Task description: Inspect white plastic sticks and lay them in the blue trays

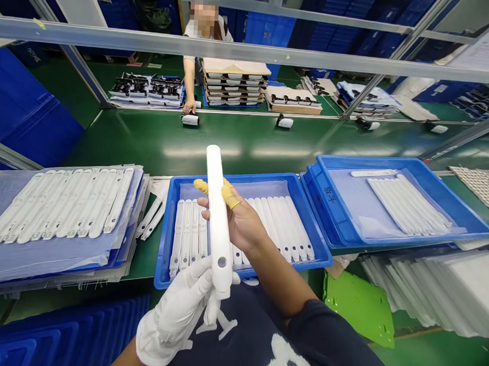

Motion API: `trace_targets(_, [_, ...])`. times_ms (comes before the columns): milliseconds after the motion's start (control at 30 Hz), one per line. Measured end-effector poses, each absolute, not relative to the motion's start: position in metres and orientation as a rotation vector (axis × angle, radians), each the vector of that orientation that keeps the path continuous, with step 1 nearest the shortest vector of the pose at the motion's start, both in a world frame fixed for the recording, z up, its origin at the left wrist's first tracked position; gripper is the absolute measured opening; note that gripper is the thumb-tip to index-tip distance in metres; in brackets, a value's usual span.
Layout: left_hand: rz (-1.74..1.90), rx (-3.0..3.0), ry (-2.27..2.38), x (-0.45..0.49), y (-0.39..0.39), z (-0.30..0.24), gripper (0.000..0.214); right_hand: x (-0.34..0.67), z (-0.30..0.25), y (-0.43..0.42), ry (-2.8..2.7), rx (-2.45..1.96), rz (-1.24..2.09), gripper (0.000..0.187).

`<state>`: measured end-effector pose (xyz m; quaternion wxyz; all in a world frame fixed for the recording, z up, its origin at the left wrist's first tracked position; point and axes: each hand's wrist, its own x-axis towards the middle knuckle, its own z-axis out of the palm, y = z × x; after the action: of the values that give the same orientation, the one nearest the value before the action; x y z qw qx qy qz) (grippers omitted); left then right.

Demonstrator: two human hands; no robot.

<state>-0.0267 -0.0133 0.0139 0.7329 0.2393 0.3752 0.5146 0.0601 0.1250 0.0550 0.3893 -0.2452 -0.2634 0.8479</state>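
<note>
A long white plastic housing strip point(217, 214) with a round hole near its lower end is held up in front of me, tilted slightly. My left hand point(176, 305), in a white glove, grips the strip's lower end. My right hand point(242, 218), with yellow finger cots on some fingers, closes round its upper middle. Behind and below it sits a blue tray point(162, 244) with rows of similar white strips point(189, 232), partly hidden by my hands. Those on the left of the tray show their inner sides; those on the right show smooth faces.
White strips lie on a stack of sheets point(80, 256) at left. Stacked blue trays point(337, 204) stand at right, above a green plate point(356, 306). Beyond a metal rail point(251, 51), a co-worker's hand point(190, 106) touches a black-and-white part point(190, 119) on the green belt point(230, 136).
</note>
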Motion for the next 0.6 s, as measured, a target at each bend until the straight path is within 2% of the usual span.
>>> trace_targets(200, [1.203,0.572,0.869,-0.029,-0.016,0.02,0.031,0.058,0.057,0.13,-0.527,-0.591,2.212,0.024])
trace_targets(433, [1.139,0.751,1.019,-0.04,-0.018,0.013,0.047,0.055,0.052,0.123,-0.601,-0.572,2.181,0.022])
trace_targets(533, [1.095,0.809,1.061,-0.044,-0.018,0.0,0.051,0.056,0.049,0.115,-0.759,-0.592,2.107,0.047])
trace_targets(600, [1.045,0.908,1.055,-0.045,-0.016,-0.011,0.059,0.058,0.048,0.11,-0.857,-0.584,2.066,0.057])
